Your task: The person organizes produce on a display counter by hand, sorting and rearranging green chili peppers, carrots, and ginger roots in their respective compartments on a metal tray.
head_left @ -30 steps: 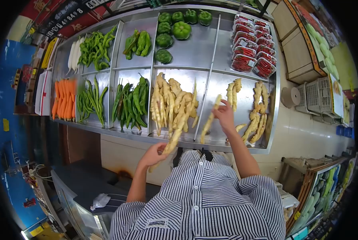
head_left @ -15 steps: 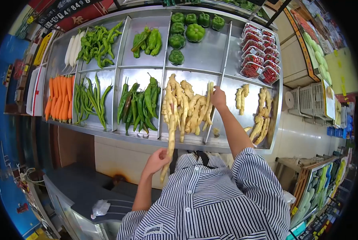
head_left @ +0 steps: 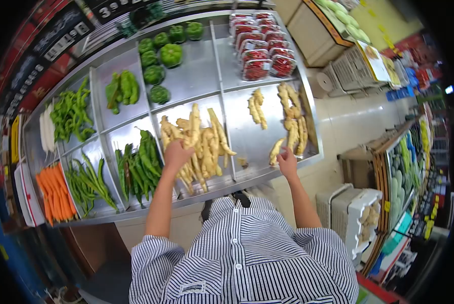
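My left hand (head_left: 177, 156) is closed on ginger root at the left side of a ginger pile (head_left: 207, 147), in a front compartment of the metal display tray (head_left: 260, 175). The fingers partly cover the piece they grip. At the tray's front right, my right hand (head_left: 287, 162) has its fingers closed at the edge of a small piece of ginger (head_left: 276, 150). More ginger roots (head_left: 291, 114) lie just beyond that hand, and a short pair (head_left: 257, 108) rests farther left in the same compartment. A small brown scrap (head_left: 242, 162) sits near the divider.
Green chillies (head_left: 138, 164), thin green peppers (head_left: 90, 185) and carrots (head_left: 56, 192) fill compartments to the left. Bell peppers (head_left: 171, 54) and wrapped packs of red chillies (head_left: 257, 66) lie at the back. A white crate (head_left: 356, 215) stands right of the tray.
My left hand has brought the long ginger from the tray's front edge up to the pile. My right hand has left the pile for the small piece on the right. The view has turned rightward.
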{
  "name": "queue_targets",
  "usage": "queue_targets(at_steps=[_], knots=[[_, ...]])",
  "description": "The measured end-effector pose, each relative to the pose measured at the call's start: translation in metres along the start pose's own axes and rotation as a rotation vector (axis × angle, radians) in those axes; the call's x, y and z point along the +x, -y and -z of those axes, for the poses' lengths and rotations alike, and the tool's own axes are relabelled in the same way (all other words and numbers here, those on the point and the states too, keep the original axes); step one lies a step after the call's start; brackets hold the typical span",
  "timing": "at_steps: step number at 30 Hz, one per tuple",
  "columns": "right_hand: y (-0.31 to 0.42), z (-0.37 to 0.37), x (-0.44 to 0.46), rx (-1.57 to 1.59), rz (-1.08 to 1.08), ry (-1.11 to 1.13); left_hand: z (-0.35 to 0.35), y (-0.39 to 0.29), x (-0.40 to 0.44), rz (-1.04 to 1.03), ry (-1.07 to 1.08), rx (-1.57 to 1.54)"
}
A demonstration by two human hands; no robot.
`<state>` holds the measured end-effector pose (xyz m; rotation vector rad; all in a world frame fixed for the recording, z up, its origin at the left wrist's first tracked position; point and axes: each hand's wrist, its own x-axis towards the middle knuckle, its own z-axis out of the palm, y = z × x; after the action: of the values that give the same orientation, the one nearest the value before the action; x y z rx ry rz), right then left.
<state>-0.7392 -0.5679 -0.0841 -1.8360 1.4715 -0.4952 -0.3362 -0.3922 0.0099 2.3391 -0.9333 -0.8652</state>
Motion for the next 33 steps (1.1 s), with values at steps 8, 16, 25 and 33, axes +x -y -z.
queue_targets(at_steps=[8,16,25,33], knots=[[-0.066,0.064,-0.086,0.178,-0.414,-0.157,-0.024,0.036,0.091,-0.182,0.06,0.291],[-0.076,0.083,-0.003,0.044,-0.2,-0.052,-0.041,0.009,0.048,-0.382,-0.295,0.263],[-0.069,0.075,0.108,-0.448,-0.26,0.113,-0.149,-0.036,-0.122,-0.305,-0.296,0.146],[-0.046,0.056,0.105,-0.441,-0.218,0.092,-0.236,-0.128,-0.142,-0.314,-0.087,0.076]])
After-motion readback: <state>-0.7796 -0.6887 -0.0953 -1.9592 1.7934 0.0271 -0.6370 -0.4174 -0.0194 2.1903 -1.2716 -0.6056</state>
